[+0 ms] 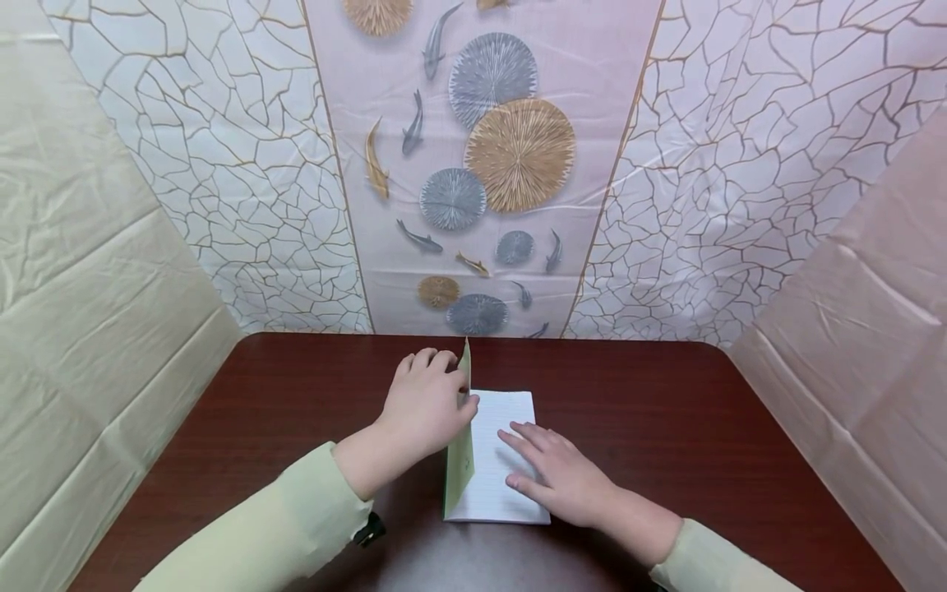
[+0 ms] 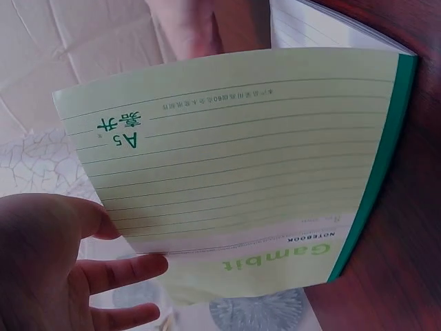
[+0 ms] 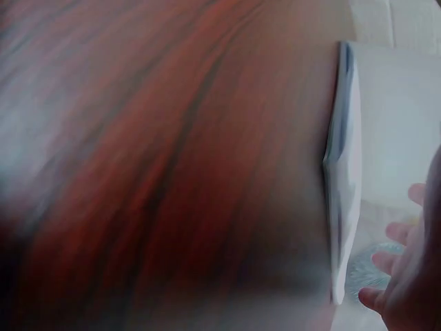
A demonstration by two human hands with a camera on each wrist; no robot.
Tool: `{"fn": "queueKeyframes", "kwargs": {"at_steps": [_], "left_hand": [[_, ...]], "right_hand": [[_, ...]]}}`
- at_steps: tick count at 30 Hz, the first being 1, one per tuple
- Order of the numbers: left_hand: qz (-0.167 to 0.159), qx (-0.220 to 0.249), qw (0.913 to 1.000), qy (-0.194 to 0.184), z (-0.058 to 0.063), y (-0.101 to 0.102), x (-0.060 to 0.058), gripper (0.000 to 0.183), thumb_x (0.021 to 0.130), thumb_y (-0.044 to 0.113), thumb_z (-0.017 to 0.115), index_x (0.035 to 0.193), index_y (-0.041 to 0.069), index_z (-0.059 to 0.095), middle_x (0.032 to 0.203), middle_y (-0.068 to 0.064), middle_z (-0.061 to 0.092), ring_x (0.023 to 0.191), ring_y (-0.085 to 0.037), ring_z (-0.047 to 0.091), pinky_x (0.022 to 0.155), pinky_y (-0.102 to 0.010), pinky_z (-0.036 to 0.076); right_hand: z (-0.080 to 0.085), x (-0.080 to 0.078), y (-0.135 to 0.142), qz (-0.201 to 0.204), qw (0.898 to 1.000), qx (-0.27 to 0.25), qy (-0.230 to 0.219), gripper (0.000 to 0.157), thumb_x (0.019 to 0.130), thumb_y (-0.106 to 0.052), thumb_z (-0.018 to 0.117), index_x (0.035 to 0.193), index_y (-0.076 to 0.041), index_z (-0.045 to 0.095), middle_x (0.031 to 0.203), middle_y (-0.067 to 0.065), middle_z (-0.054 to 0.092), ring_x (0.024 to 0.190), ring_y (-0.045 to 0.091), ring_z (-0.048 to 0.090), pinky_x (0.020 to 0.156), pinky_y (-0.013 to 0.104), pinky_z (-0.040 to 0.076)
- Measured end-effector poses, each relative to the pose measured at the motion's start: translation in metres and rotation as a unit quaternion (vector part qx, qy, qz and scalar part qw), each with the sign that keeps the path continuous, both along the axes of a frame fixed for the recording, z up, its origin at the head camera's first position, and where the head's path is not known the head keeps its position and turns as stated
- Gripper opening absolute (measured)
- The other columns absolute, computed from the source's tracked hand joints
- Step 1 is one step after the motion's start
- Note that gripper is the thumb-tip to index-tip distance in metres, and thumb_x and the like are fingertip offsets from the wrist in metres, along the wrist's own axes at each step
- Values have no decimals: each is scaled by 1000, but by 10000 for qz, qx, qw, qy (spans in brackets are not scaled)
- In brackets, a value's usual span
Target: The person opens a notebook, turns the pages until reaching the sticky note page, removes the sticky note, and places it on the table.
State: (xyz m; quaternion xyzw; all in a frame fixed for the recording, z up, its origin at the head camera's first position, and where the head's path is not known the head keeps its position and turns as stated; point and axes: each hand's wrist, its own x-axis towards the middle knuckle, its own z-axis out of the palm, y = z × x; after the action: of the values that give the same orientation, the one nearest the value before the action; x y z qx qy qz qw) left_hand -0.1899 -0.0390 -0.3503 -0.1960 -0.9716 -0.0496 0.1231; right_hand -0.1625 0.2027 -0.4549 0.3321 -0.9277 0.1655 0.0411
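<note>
I find the notebook (image 1: 488, 487) lying flat on the dark red-brown worktop (image 1: 296, 395), directly in front of my body and between my two hands, its cover (image 2: 262, 179) standing nearly upright along the left side. My left hand (image 1: 429, 403) grasps that cover by its free edge, thumb on the inner face and fingers on the printed outer face; I judge the edge was chosen because it lies farthest from the green spine strip (image 2: 379, 172) and so gives the best leverage with little creasing. The cover bows slightly between grip and spine, consistent with thin card stock. My right hand (image 1: 558, 477) grasps nothing: it is released, fingers spread above the right part of the ruled page (image 1: 503, 407). The right wrist view shows a gap between the fingertips and the page block, though I cannot confirm that no part of the hand makes contact. Its position suggests readiness to steady the pages while the cover is held up. The notebook sits square to me, which I consider suitable, as both hands reach it without crossing. Behind the worktop hangs a patterned backdrop (image 1: 518, 156), well apart from the work.
</note>
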Motion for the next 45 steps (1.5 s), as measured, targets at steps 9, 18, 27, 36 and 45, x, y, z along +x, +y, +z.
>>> {"fn": "queueKeyframes", "kwargs": {"at_steps": [9, 18, 27, 36, 45], "left_hand": [[39, 253, 9995, 203, -2, -18, 1, 21, 92, 37, 59, 98, 23, 74, 139, -7, 53, 136, -36, 37, 115, -56, 22], [144, 343, 9991, 187, -5, -37, 1, 20, 92, 34, 58, 97, 24, 74, 141, -8, 52, 137, -38, 34, 115, -59, 18], [308, 405, 9984, 240, -8, -55, 4, 21, 92, 33, 59, 99, 21, 75, 141, -10, 52, 138, -40, 33, 115, -59, 16], [500, 313, 9980, 224, -16, -73, 5, 22, 93, 31, 59, 101, 19, 75, 141, -12, 51, 139, -41, 31, 115, -61, 15], [664, 409, 9968, 189, -26, -90, 8, 19, 92, 27, 61, 100, 16, 75, 139, -14, 53, 137, -43, 33, 113, -63, 16]], "right_hand": [[-15, -10, 19, -86, 9965, 768, -323, 76, 95, -68, 42, 153, -20, 39, 159, 11, 32, 147, 35, 26, 115, 58, 21], [-20, -19, 32, -159, 9937, 1015, -446, 82, 93, -73, 41, 155, -20, 34, 161, 10, 27, 148, 37, 22, 114, 62, 21], [-22, -25, 38, -304, 9912, 1105, -656, 83, 92, -73, 44, 156, -22, 34, 162, 8, 26, 148, 38, 20, 114, 64, 18], [-21, -25, 40, -304, 9890, 1157, -873, 84, 90, -73, 46, 156, -24, 32, 162, 6, 25, 148, 38, 19, 113, 64, 18], [-19, -28, 41, -369, 9832, 1487, -992, 86, 89, -78, 42, 157, -28, 29, 163, 2, 23, 149, 34, 18, 115, 61, 19]]}}
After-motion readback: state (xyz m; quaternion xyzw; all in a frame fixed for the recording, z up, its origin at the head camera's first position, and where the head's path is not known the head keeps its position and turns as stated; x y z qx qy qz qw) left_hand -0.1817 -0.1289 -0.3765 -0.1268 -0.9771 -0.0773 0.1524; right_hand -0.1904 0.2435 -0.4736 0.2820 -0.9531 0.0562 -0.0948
